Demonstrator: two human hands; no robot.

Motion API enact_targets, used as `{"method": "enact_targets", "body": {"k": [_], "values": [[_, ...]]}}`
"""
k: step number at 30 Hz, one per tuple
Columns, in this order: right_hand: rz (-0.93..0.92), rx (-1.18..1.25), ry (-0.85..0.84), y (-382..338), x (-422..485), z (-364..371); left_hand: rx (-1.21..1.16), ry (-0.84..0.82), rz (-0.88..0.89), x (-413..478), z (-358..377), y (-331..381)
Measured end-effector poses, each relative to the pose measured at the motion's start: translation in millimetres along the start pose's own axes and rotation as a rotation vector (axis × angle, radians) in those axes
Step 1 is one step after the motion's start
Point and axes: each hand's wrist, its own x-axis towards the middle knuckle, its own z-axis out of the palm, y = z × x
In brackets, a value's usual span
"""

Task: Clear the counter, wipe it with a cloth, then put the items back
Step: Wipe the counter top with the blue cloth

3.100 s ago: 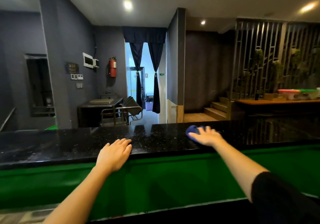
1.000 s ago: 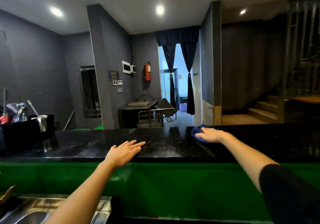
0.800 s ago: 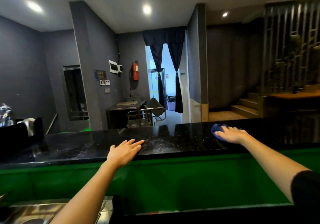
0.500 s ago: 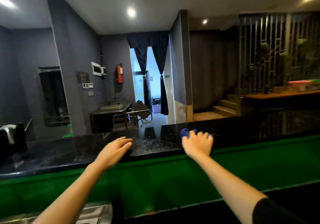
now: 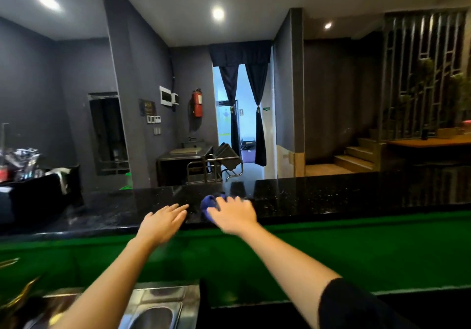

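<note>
Head view shows my right hand (image 5: pixel 233 216) pressing the blue cloth (image 5: pixel 207 204) on the black counter (image 5: pixel 331 196) with spread fingers. My left hand (image 5: pixel 161 223) lies flat on the counter edge just beside it, holding nothing.

Head-worn view, facing forward-down over the near counter (image 5: pixel 331 196)

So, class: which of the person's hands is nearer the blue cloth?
Right. The right hand lies on the cloth, covering its right part. The left hand rests on the counter edge just left of the cloth, not touching it.
</note>
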Motion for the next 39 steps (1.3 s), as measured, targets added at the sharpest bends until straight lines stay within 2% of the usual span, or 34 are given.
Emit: {"method": "enact_targets", "body": {"k": [3, 5, 7, 10, 13, 15, 23, 27, 29, 31, 36, 39], "values": [[0.008, -0.025, -0.078, 69, 4, -17, -0.037, -0.065, 0.031, -1, -8, -7], [0.112, -0.056, -0.122, 125, 7, -25, -0.054, -0.052, -0.004, -4, -13, -22], [0.245, -0.087, -0.152, 175, 12, -28, 0.060, -0.026, -0.055, -7, -14, -49], [0.411, -0.092, -0.150, 201, 24, -26, 0.112, -0.032, -0.079, -12, -6, -77], [0.476, -0.108, -0.149, 176, 40, -21, 0.113, 0.025, -0.095, -9, 0, -74], [0.436, -0.120, -0.168, 143, 55, -15, 0.098, 0.060, -0.105, -7, 4, -73], [0.014, -0.041, -0.215, -64, 109, 31, 0.075, 0.084, -0.138, -8, 4, -72], [-0.199, 0.028, -0.263, -105, 97, 30, 0.063, 0.083, -0.117, -8, -2, -78], [-0.264, 0.053, -0.276, -89, 88, 21, 0.038, 0.068, -0.092, -10, -4, -81], [-0.238, 0.076, -0.271, -52, 82, 11, -0.006, 0.043, -0.056, -11, -6, -88], [0.085, -0.013, -0.234, 90, 80, -4, -0.061, 0.028, -0.132, -22, -3, -122], [0.259, -0.054, -0.240, 132, 92, -3, -0.051, 0.071, -0.129, -26, 1, -126]]}}
